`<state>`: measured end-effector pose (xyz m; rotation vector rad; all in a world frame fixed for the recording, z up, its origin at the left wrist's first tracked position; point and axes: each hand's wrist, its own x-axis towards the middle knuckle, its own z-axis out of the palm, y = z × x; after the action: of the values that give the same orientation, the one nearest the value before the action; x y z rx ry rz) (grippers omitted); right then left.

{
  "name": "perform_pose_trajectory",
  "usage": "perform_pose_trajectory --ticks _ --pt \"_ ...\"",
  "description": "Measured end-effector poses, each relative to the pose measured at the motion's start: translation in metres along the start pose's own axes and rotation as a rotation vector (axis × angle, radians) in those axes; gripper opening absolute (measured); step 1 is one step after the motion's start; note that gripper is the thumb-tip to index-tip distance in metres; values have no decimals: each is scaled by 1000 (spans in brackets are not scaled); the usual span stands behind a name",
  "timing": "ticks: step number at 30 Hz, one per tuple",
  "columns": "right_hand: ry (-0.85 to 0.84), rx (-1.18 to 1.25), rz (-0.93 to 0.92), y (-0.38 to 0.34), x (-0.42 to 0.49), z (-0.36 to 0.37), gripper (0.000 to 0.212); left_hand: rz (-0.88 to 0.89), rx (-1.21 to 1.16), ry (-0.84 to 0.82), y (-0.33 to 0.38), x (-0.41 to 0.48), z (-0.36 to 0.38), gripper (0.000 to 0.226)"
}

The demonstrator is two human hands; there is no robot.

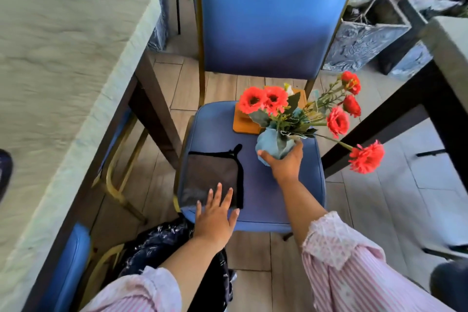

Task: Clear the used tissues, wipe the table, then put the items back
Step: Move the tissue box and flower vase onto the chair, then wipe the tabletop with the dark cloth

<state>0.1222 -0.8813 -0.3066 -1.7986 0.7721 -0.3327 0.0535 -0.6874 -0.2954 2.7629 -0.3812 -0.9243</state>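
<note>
On the blue chair seat (pixel 255 197) stands a light blue vase (pixel 274 144) full of red flowers (pixel 263 100). My right hand (pixel 285 163) grips the vase at its base. Behind the vase lies an orange wooden holder (pixel 244 121), partly hidden by the flowers. A grey cloth with black edging (pixel 212 175) lies flat on the left half of the seat. My left hand (pixel 215 215) has its fingers spread straight, with the fingertips over the cloth's near edge. The pale stone table (pixel 63 71) is on my left.
A tall blue chair back (pixel 268 15) stands beyond the seat. A second table (pixel 450 48) with dark legs is on the right. Another blue chair (pixel 63 273) sits tucked under the left table. Grey planter boxes (pixel 364 40) line the back. The floor is wood planks.
</note>
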Motion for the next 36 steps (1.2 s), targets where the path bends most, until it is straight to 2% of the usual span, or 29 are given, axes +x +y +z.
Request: perform_pose_trajectory --ticks 3,4,6,7,9,11,13,14,18,21,25,28,33,36 --pt "80 117 111 9 -29 4 106 -22 -13 -13 -9 -5 -1 58" --pt "109 132 121 14 -44 7 98 -38 -19 -16 -13 -8 -2 58" --pt "127 113 86 24 -79 16 69 -78 -46 -21 -23 -12 -3 58" --pt "102 47 22 27 -96 21 55 -101 -65 -21 -29 -14 -4 58" --pt "-7 -163 -239 37 -119 32 35 -142 -97 -14 -42 -19 -5 58" --pt "-215 -356 -437 44 -127 41 37 -165 -114 2 -55 -22 -5 57" --pt "-433 -509 -525 47 -122 45 47 -170 -114 16 -68 -23 -4 55" --pt "-482 -557 -547 47 -119 45 48 -167 -112 21 -73 -23 -3 55" --pt "-462 -619 -702 41 -104 41 33 -161 -120 31 -82 -25 4 55" --pt "-497 -597 -662 24 -100 42 18 -169 -207 43 -74 -36 2 54" --pt "-446 -386 -441 -29 -117 30 17 -108 -403 337 -47 -70 -31 45" --pt "-437 -329 -353 -83 -142 8 16 -39 -554 515 -29 -111 -67 39" --pt "-449 -316 -420 -164 -196 -30 12 40 -801 722 -15 -206 -109 34" --pt "-451 -292 -499 -216 -236 -44 14 95 -787 789 -19 -274 -121 37"
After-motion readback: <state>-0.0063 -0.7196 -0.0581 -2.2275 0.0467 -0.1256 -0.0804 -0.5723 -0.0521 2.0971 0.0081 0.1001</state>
